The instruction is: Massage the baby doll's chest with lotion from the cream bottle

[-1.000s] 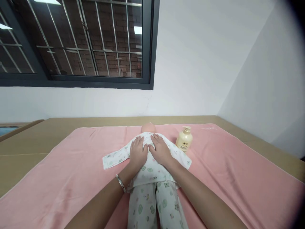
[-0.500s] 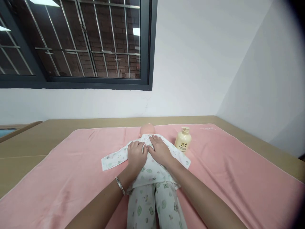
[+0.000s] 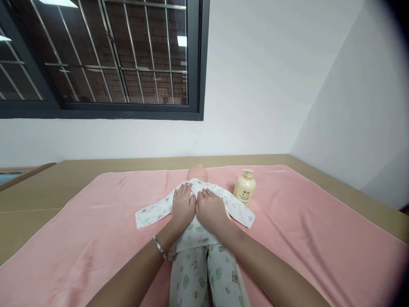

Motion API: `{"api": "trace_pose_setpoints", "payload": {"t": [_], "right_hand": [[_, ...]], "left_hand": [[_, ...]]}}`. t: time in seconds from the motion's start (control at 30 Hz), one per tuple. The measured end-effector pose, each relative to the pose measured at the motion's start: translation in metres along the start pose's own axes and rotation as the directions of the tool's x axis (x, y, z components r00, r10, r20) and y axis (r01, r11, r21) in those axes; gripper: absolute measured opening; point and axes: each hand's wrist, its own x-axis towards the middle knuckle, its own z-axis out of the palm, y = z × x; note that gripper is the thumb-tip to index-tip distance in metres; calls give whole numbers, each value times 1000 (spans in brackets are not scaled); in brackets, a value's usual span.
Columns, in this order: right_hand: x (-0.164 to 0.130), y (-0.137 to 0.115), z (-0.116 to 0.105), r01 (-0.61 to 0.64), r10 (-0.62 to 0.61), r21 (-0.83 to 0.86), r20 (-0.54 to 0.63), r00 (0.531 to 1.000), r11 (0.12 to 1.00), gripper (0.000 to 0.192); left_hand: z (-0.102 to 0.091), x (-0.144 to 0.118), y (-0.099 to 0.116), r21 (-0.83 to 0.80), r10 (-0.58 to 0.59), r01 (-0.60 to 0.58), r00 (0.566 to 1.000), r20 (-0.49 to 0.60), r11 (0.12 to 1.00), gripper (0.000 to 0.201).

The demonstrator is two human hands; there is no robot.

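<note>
One pump bottle (image 3: 245,186), label (image 3: 245,195) too small for us to read, one clothed doll (image 3: 196,238) lying on one pink blanket (image 3: 111,238), our left hand (image 3: 183,206) flat on its torso, fingers straight, together, our right hand (image 3: 211,209) there too, fingers bent, whether pinching we cannot tell

Lit brightly. Reflects white glare in the barred window (image 3: 96,55) between ten and twelve o'clock. Shades the pink blanket (image 3: 306,243) softly at four. Blurs black at two.

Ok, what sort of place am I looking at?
Possibly a baby-care practice room: what looks like a doll in patterned clothes lies on a pink blanket, with a pump bottle beside it.
</note>
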Motion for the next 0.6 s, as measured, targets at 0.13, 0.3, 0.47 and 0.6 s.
{"api": "trace_pose_setpoints", "payload": {"t": [0.13,0.3,0.47,0.6], "right_hand": [[0,-2,-3,14,-14,-18,29,999,1000,41],[8,13,-5,-56,54,121,16,998,991,34],[16,30,3,-118,115,244,26,993,963,41],[18,33,14,-93,95,270,4,995,958,47]], "left_hand": [[0,2,-1,-17,3,-2,1000,23,1000,48],[-1,2,2,-34,-8,8,1000,11,999,47],[-3,2,3,-29,-15,15,1000,6,999,47],[-2,2,2,-58,-3,2,1000,-22,998,47]]}}
